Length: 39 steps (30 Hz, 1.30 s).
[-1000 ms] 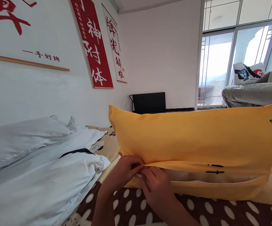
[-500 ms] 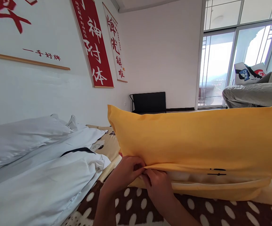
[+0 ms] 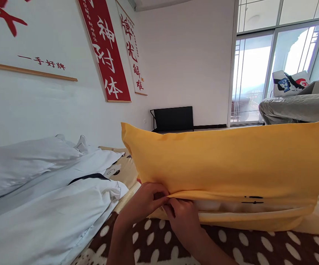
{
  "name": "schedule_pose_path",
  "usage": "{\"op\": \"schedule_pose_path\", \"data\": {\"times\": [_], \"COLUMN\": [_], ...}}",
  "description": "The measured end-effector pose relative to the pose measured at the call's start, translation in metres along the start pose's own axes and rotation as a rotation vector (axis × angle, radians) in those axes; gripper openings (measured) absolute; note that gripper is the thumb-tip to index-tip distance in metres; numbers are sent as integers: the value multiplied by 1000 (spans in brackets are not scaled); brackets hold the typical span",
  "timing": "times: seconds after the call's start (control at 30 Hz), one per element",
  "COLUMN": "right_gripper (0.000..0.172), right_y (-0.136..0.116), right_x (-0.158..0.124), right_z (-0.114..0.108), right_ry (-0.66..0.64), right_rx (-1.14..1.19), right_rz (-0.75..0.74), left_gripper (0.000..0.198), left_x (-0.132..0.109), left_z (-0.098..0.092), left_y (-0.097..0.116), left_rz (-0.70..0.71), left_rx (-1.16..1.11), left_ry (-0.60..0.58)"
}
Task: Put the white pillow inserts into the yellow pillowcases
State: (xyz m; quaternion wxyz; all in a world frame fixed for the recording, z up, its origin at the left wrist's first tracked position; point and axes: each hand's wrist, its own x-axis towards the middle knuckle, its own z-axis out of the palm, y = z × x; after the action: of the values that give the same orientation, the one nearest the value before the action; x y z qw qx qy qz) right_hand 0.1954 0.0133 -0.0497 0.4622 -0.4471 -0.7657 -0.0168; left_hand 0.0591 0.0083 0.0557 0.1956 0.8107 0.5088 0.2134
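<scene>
A long yellow pillowcase (image 3: 225,162) stands on its edge in front of me, with a pillow filling it out. Along its lower front runs an open slit, where the white pillow (image 3: 220,205) shows through. At the left end of this slit, my left hand (image 3: 148,200) pinches the upper edge of the fabric between thumb and fingers. Close against it, my right hand (image 3: 183,217) is closed on the fabric just below. Both sets of fingertips nearly meet; any zip or fastener between them is hidden.
White pillows (image 3: 32,158) lie in a row on the left, a dark strap (image 3: 90,177) between them. Under my forearms is a brown blanket (image 3: 154,239) with pale spots. Farther off stand a black folding chair (image 3: 173,118) and a plastic-wrapped mattress (image 3: 297,106).
The view has shifted slightly, so the pillow appears a little farther left and higher. Both hands keep the same pinching hold at the slit's left end.
</scene>
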Motion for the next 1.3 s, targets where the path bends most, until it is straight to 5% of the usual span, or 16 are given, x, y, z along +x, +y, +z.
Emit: {"op": "schedule_pose_path", "data": {"times": [0.3,0.73,0.97,1.3], "right_gripper": [11,17,18,16], "right_y": [-3,-9,-8,5], "right_x": [1,9,23,22], "right_z": [-4,-21,-51,-52], "right_ry": [-40,-282,-362,-225], "right_rx": [31,-15,-35,-39], "right_rz": [24,176,239,160], "left_gripper": [16,19,23,16], "left_x": [4,6,16,15], "left_z": [3,4,7,14], "left_y": [-6,-5,-18,9], "left_rz": [12,27,73,96], "left_rx": [24,-5,46,109], "left_ry": [8,-1,87,163]}}
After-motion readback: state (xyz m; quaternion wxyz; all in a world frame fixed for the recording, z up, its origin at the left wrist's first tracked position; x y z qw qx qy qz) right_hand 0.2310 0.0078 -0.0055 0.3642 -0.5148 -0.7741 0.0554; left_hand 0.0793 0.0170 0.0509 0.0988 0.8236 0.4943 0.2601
